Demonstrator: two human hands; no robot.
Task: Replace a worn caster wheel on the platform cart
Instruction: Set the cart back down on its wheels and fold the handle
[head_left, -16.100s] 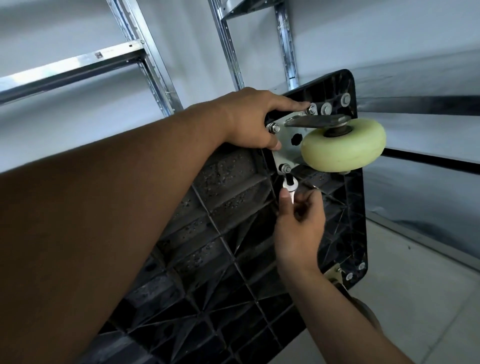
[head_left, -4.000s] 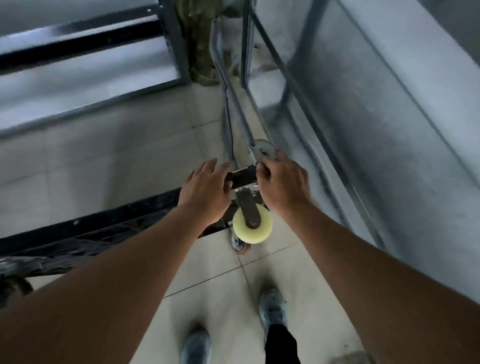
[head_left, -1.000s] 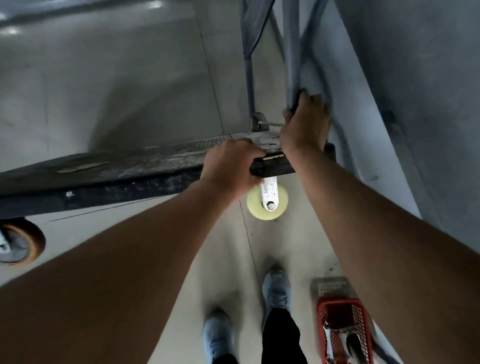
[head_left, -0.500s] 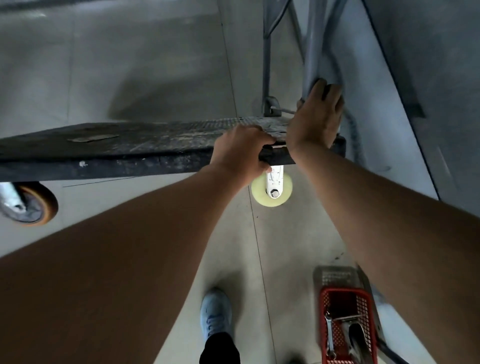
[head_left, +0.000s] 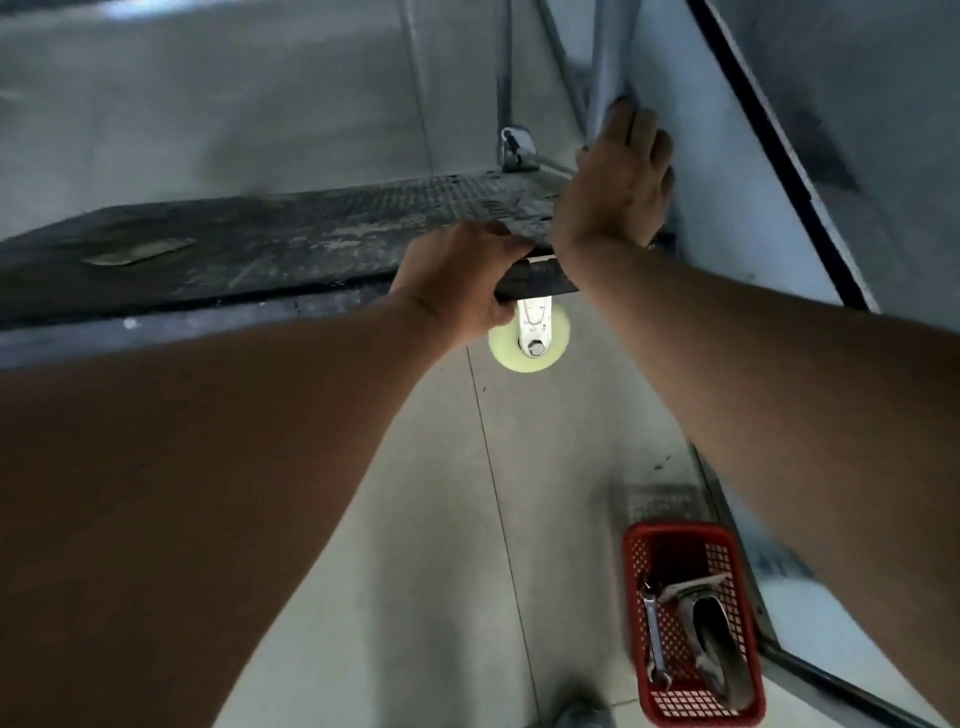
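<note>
Seemingly near complete: caster wheel (head_left: 558, 339) fitted beneath platform cart (head_left: 260, 249); left hand (head_left: 457, 280) clasps its edge with curled fingers, right hand (head_left: 613, 192) hold on handle (head_left: 608, 62) unclear; lowering remains.

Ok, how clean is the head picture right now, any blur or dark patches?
Head view, centre: the pale wheel is bright and fairly sharp. Head view, lower right: the red basket is motion-smeared. Head view, foreground: the left forearm and right forearm sit in deep shadow.
</note>
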